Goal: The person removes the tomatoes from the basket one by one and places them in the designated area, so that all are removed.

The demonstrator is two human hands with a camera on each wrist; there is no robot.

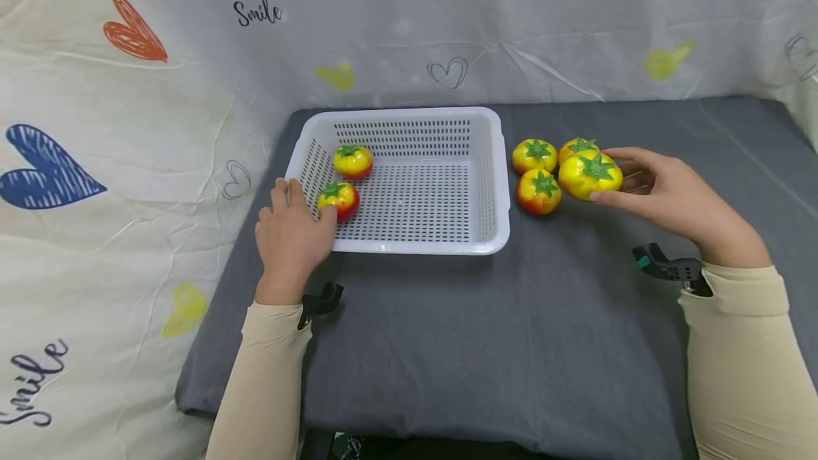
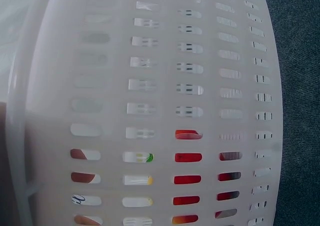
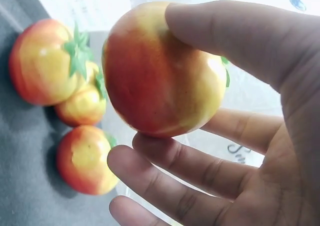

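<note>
My right hand point(image 1: 664, 194) pinches a yellow-and-red tomato point(image 1: 589, 174) between thumb and fingers. In the right wrist view, the thumb point(image 3: 215, 26) presses one side of this tomato point(image 3: 160, 71) and fingertips touch the other. Close beyond it sit three more tomatoes, one at the front point(image 1: 540, 192), one behind it point(image 1: 535, 155) and one partly hidden point(image 1: 578, 146). My left hand point(image 1: 294, 240) grips the near left corner of a white perforated basket point(image 1: 422, 247), its thumb over the front rim. Inside the basket, at the left, lie two tomatoes, one nearer point(image 1: 339, 200) and one farther point(image 1: 353, 161).
A dark grey cloth point(image 1: 486, 346) covers the table under the basket. Behind and to the left hangs a pale curtain point(image 1: 383, 34) printed with hearts and words. Black straps point(image 1: 667, 265) sit at both wrists. The basket's slotted wall point(image 2: 160, 96) fills most of the left wrist view.
</note>
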